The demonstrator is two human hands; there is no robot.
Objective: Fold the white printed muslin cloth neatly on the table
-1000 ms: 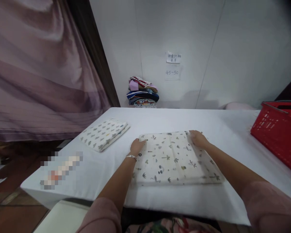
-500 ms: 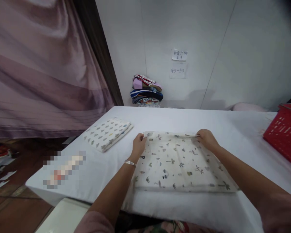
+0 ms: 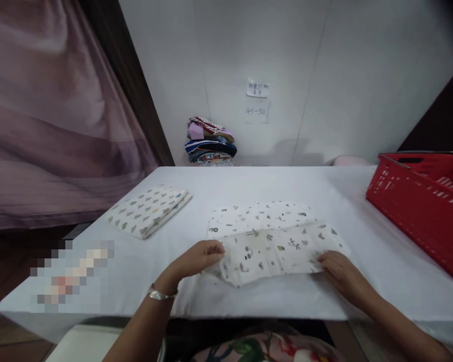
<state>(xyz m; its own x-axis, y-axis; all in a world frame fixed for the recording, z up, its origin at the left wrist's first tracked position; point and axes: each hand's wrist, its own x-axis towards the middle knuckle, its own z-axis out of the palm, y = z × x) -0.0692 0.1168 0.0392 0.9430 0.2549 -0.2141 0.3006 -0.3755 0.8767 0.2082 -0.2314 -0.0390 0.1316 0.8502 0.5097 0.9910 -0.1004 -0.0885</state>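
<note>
A thin white cloth [image 3: 270, 256] printed with small plants and animals lies on the table in front of me, a front layer folded over a flatter layer [image 3: 262, 213] behind. At its left edge, my left hand [image 3: 202, 259] is closed with thumb and curled fingertips on the fabric. My right hand [image 3: 337, 269] pinches the right part of the folded layer near its front edge. Further left, apart from both hands, rests a folded white cloth [image 3: 145, 208] with grey cloud shapes.
A red plastic basket [image 3: 419, 211] stands at the right of the white-covered table [image 3: 143, 271]. Stacked folded fabrics [image 3: 210, 146] are against the wall at the back. A blurred-out item [image 3: 75, 274] lies at front left. A pink curtain [image 3: 56, 125] hangs at left.
Both hands have come from the cloth's far edge towards me, bringing a layer forward and down. The cloth is now a narrower folded strip in front. The view has shifted right, showing more basket.
</note>
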